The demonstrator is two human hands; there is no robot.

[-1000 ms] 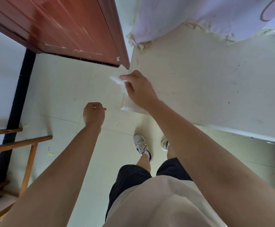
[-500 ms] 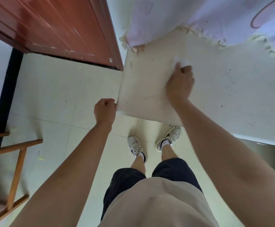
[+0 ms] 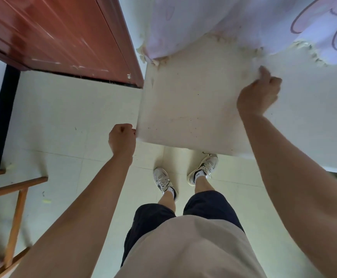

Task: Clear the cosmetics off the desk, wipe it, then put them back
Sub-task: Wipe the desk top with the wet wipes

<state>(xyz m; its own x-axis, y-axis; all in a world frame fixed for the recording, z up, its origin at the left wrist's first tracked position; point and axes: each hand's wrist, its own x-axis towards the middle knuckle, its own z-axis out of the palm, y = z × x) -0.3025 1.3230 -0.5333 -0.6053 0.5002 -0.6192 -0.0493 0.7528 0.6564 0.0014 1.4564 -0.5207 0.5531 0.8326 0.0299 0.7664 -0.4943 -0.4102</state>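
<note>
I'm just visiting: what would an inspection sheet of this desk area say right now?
Surface: pale desk, dark specks on it.
Job's things: no cosmetics seen; whitish tissue, blurred, at the fingertips of the right hand.
Clutter: crumbly bits along the lilac cloth edge.
Grippers: right hand curled on the desk; left hand a fist at the desk corner, holding nothing seen.
Cables: nothing seen.
Surroundings: red-brown door, tiled floor, wooden frame.

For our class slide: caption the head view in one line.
Right hand wipes the white desk with a tissue; left fist beside its corner.
</note>
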